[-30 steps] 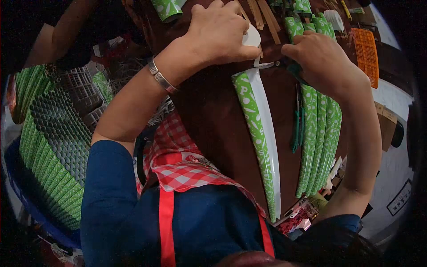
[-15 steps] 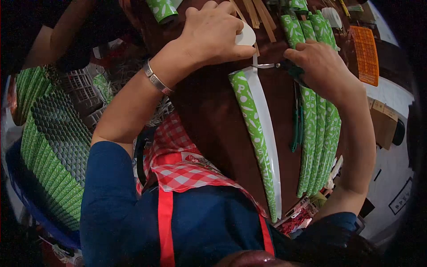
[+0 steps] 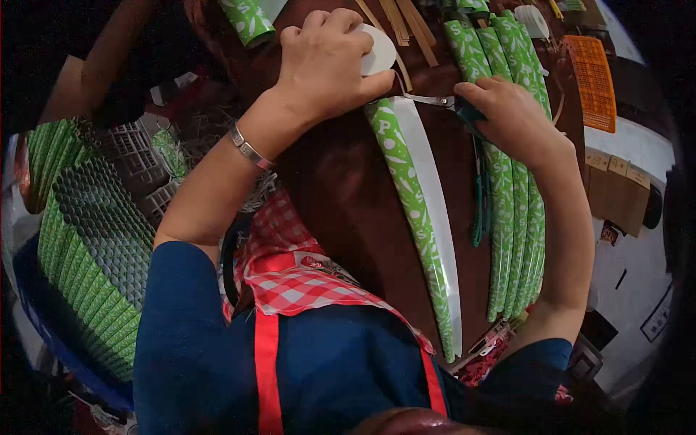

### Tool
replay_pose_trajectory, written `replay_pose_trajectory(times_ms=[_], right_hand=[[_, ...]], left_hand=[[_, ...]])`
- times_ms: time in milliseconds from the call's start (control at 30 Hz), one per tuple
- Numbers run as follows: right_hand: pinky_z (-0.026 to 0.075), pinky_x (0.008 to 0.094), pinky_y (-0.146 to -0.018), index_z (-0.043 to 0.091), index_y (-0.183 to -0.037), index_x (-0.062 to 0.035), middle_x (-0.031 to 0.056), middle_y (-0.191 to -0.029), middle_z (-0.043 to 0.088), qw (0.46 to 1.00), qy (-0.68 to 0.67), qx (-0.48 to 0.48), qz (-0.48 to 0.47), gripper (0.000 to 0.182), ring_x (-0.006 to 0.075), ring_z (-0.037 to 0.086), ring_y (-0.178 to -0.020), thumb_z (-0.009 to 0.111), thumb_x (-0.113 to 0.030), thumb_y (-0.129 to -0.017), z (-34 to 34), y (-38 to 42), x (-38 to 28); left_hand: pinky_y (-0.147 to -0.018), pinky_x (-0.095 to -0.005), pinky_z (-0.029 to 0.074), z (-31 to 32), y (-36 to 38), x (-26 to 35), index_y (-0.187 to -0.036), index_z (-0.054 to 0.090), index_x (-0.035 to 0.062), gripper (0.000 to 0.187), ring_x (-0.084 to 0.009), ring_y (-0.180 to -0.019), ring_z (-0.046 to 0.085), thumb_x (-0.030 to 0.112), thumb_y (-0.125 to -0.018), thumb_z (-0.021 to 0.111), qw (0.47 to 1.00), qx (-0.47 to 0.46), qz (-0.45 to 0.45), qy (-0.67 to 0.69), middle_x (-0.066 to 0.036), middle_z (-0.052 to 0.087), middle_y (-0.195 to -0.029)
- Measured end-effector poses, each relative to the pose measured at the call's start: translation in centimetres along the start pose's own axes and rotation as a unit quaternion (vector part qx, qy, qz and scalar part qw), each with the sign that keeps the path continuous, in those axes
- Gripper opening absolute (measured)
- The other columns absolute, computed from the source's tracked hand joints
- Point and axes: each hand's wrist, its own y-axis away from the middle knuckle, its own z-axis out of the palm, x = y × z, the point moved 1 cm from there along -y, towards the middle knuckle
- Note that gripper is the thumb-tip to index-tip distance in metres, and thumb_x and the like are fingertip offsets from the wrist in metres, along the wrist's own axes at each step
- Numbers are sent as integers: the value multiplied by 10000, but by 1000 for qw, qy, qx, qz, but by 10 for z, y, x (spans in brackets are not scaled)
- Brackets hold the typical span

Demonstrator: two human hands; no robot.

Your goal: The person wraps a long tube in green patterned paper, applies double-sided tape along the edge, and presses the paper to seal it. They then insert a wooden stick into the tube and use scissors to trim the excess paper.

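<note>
My left hand (image 3: 322, 61) is closed around a white tape roll (image 3: 378, 52), its thumb pointing toward the scissors. In my right hand (image 3: 504, 112) are scissors (image 3: 435, 101) with a dark green handle, their metal blades lying across the top end of a white strip (image 3: 428, 167). This strip runs lengthwise along a long green patterned roll (image 3: 409, 185) with white lettering, which lies on the dark brown table (image 3: 333, 188). Whether the blades are fully closed I cannot make out. Several similar green rolls (image 3: 507, 217) lie beneath and beside my right hand.
Green-handled tools (image 3: 479, 199) lie between the rolls. Thin wooden strips (image 3: 417, 32) and an orange basket (image 3: 591, 83) are at the far side. A blue tub (image 3: 43, 319) with stacked green tubes (image 3: 83, 275) stands at left. Cardboard boxes (image 3: 616, 185) are at right.
My left hand and the tape roll have shifted left, away from the strip's top end. My right hand and the scissors have moved slightly left, and the blades now cross that end.
</note>
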Motion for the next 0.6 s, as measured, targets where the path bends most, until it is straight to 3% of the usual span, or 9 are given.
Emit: replay_pose_trajectory(times_ms=[200,267,300,367,467,600], right_hand=[[493,452,-822,558,-1190,-76,127,-983,620,1000,-6,3,-8,479,348,600,-976,682,-15,-732,4,0,4],[493,451,-822,559,-1188,-79,125,-978,619,1000,-2,-5,0,478,347,599,-978,685,-18,-730,2,-3,2],[494,449,-823,559,-1185,-82,122,-973,618,1000,3,-14,8,478,345,598,-980,687,-21,-729,1,-3,1],[493,450,-819,560,-1186,-86,120,-962,616,1000,-8,1,10,477,345,598,-974,691,-28,-731,3,-2,3],[490,451,-810,563,-1185,-94,118,-949,609,1000,-22,7,15,469,346,596,-958,696,-43,-739,7,-1,5],[481,449,-801,570,-1184,-100,118,-951,595,999,-43,10,11,468,340,584,-953,739,-120,-748,5,0,6]], left_hand=[[-833,-464,436,0,3,3,-1019,690,120,439,-270,-1102,557,433,-718,751,1000,18,13,-6,-56,606,-1156],[-880,-448,427,1,8,5,-1049,646,119,404,-266,-1141,552,299,-708,768,997,28,-49,60,-57,595,-1213],[-880,-448,427,-3,8,8,-1049,646,119,404,-266,-1141,552,299,-708,768,997,29,-47,60,-57,595,-1213],[-895,-441,421,-16,11,21,-1028,637,122,358,-261,-1111,564,245,-710,746,982,58,31,178,-60,599,-1185],[-896,-438,400,-16,33,56,-1044,604,138,386,-227,-1088,564,261,-710,756,932,-139,195,274,-38,600,-1074],[-902,-447,365,-14,39,57,-1027,596,151,428,-198,-1111,526,368,-698,761,932,-165,216,239,-2,586,-1072]])
